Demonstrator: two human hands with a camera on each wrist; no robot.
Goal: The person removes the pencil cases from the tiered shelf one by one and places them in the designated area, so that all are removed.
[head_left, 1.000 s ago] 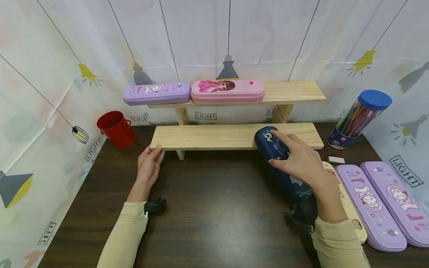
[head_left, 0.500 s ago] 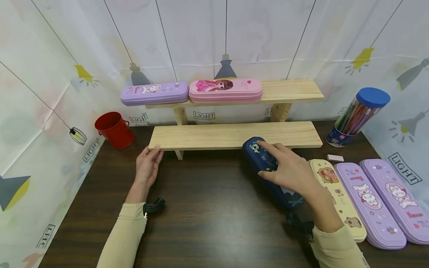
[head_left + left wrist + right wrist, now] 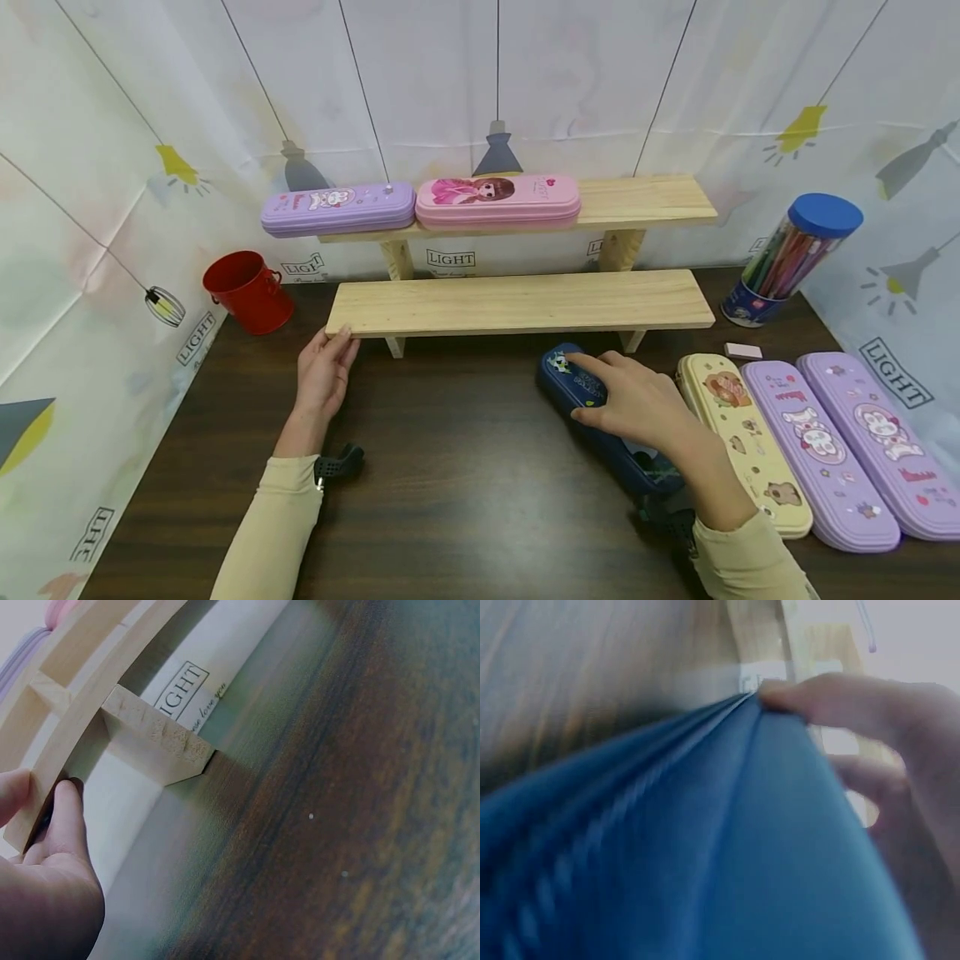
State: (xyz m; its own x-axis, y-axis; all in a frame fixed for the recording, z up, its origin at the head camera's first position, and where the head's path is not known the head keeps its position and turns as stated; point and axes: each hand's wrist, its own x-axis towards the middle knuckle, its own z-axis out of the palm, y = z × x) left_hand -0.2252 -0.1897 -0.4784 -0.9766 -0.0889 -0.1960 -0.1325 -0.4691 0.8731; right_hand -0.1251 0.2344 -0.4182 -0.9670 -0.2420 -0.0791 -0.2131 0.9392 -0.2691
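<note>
My right hand (image 3: 641, 408) grips a dark blue zippered pencil case (image 3: 573, 386) across its width, thumb on the near side and fingers over the far side. The case lies slantwise low over the table, in front of the lower board; whether it touches the tabletop I cannot tell. In the right wrist view its zipper side (image 3: 641, 802) fills much of the picture. My left hand (image 3: 322, 375) pinches the front left corner of a two-tier wooden shelf's lower board (image 3: 517, 302). The left wrist view shows the thumb above that board (image 3: 90, 724) and a finger beneath it.
On the upper board stand a purple case (image 3: 337, 210) and a pink case (image 3: 498, 204). A red bucket (image 3: 251, 292) is left of the shelf. To the right are a blue-lidded pencil jar (image 3: 787, 258), an eraser (image 3: 742, 351), a yellow case (image 3: 750, 450) and two purple cases (image 3: 821, 450).
My right hand has drawn the blue pencil case off the lower board, left and toward me, down to the table's height. The left hand keeps its hold on the board corner.
</note>
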